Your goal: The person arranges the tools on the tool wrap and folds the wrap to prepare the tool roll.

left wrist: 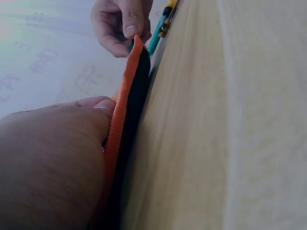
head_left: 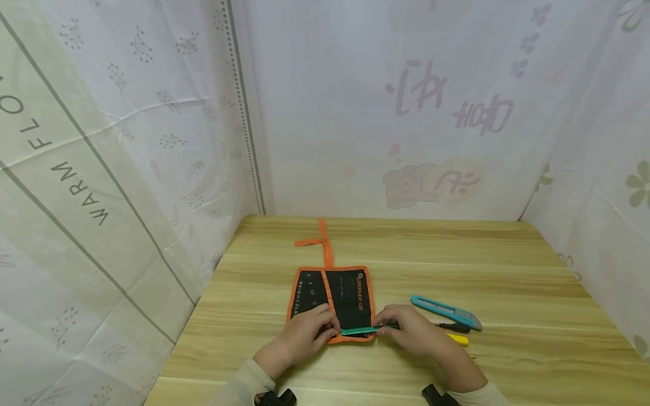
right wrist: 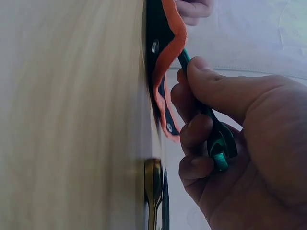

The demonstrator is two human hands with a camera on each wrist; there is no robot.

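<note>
A black tool pouch (head_left: 350,293) with orange trim lies spread on the table, numbers printed down its left part. My left hand (head_left: 304,335) pinches the pouch's near orange edge, thumb at the trim in the left wrist view. My right hand (head_left: 408,330) holds a green wrench (right wrist: 220,136), its forked end toward the palm and its shaft between thumb and fingers. The wrench's other end reaches to the pouch's orange border (right wrist: 178,36). In the head view the green length lies across the pouch's near right part, its left tip close to my left fingers.
Right of the pouch lie a blue utility knife (head_left: 447,312), a black-handled tool (head_left: 457,327) and a yellow handle (head_left: 459,339), partly behind my right arm. A gold-coloured tool (right wrist: 153,182) lies near my right hand. Orange ties (head_left: 325,242) extend from the pouch's far edge.
</note>
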